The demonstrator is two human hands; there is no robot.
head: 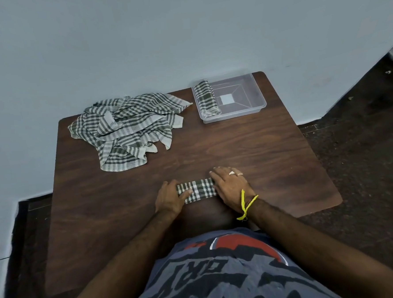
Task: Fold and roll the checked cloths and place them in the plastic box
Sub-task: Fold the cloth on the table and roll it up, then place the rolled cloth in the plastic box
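Green-white checked cloth strip (197, 190) near desk (259, 145) front edge; left hand (169, 198) pinches end, right hand (231, 188) flat-fingered presses other end, keeping folds tight for rolling.

plain room (likely a home) | wooden table (236, 141) | bare wall (138, 37) | dark floor (363, 138)

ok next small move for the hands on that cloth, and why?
Probably lift the rolled cloth toward the plastic box: both hands, left hand and right hand, bracket a compact roll, and free space lies beside the one roll already inside.
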